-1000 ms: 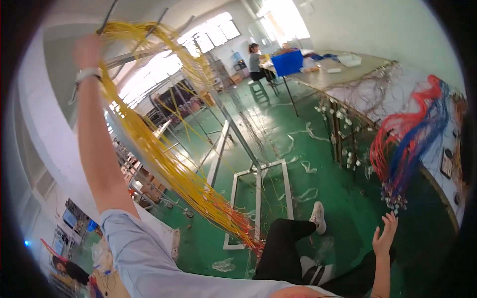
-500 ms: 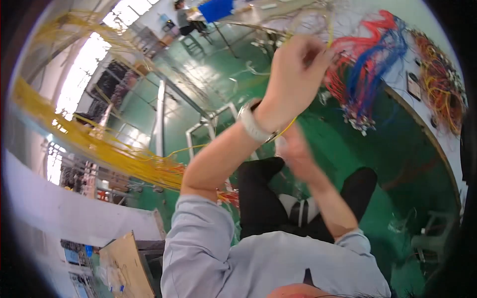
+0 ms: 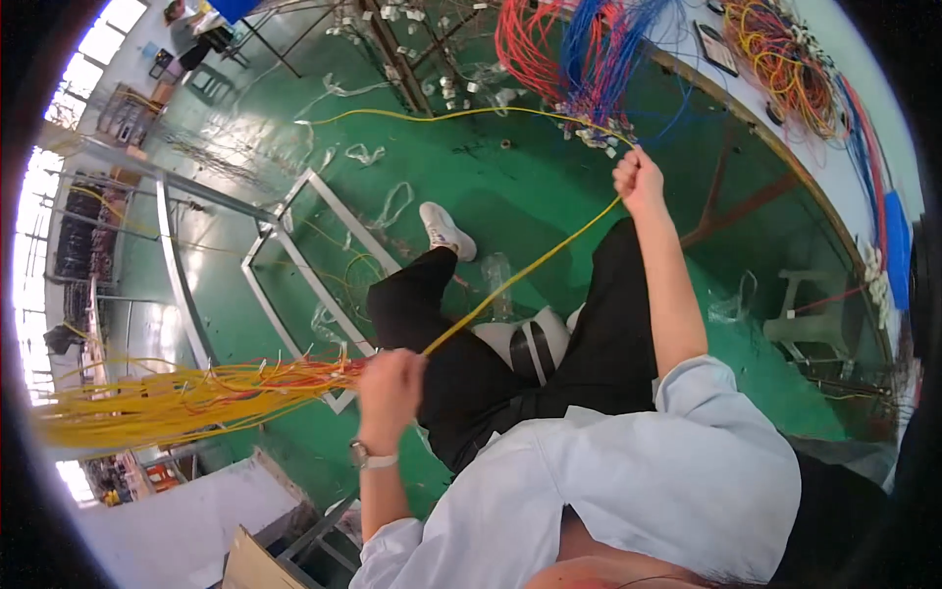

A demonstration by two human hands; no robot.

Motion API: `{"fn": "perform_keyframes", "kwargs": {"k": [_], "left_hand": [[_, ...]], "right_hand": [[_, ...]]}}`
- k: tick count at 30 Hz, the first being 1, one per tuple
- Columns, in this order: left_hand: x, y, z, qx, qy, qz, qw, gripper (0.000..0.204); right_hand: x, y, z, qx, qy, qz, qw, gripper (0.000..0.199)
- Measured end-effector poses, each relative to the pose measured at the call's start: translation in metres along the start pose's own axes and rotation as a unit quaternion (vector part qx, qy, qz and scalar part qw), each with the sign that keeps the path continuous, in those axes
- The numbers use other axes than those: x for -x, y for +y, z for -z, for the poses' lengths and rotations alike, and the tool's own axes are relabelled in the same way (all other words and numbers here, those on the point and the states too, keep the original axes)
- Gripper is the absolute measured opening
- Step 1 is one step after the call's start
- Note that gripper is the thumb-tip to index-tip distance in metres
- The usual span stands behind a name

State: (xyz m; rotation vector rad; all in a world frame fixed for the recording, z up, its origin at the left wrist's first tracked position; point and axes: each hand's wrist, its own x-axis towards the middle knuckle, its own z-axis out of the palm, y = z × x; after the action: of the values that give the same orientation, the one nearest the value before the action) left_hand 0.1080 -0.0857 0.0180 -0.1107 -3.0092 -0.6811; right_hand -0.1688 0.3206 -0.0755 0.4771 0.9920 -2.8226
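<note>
A yellow wire (image 3: 530,267) is stretched slantwise across my lap between my two hands. My left hand (image 3: 386,391), slightly blurred, is closed around its lower end, right beside the orange-red tips of a thick bundle of yellow wires (image 3: 167,398). Over on the right, my right hand (image 3: 639,181) pinches the same wire in a closed grip. Beyond it, the loose length curves back leftward above the floor, its tip well to the far left. Whatever sits inside my left fist is hidden.
Red wires (image 3: 522,49) and blue wires (image 3: 581,44) hang off the curved table edge at the far right, white connectors at their ends. More coloured wires (image 3: 785,69) lie on the table. A metal frame (image 3: 304,265) stands left, a grey stool (image 3: 814,324) right.
My left hand has come down from high up to the bundle at the lower left. My right hand has moved up and right, pulling the yellow wire taut. The view has shifted.
</note>
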Motion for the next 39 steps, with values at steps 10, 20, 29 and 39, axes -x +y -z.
{"fn": "perform_keyframes", "kwargs": {"k": [10,20,29,39], "left_hand": [[-0.078,0.041,-0.069,0.180,-0.024,-0.046,0.982,0.014],[-0.239,0.018,-0.077,0.445,-0.189,0.145,0.863,0.027],[-0.270,0.045,-0.189,0.531,-0.286,0.151,0.783,0.017],[-0.521,-0.052,-0.267,0.777,-0.068,0.348,0.520,0.036]], "right_hand": [[0.117,0.151,-0.081,0.602,-0.363,0.294,0.647,0.036],[0.113,0.177,-0.080,0.144,-0.084,-0.145,0.975,0.037],[0.043,0.180,-0.017,-0.107,-0.014,-0.130,0.986,0.026],[-0.008,0.120,0.053,-0.270,-0.050,-0.227,0.934,0.017]]}}
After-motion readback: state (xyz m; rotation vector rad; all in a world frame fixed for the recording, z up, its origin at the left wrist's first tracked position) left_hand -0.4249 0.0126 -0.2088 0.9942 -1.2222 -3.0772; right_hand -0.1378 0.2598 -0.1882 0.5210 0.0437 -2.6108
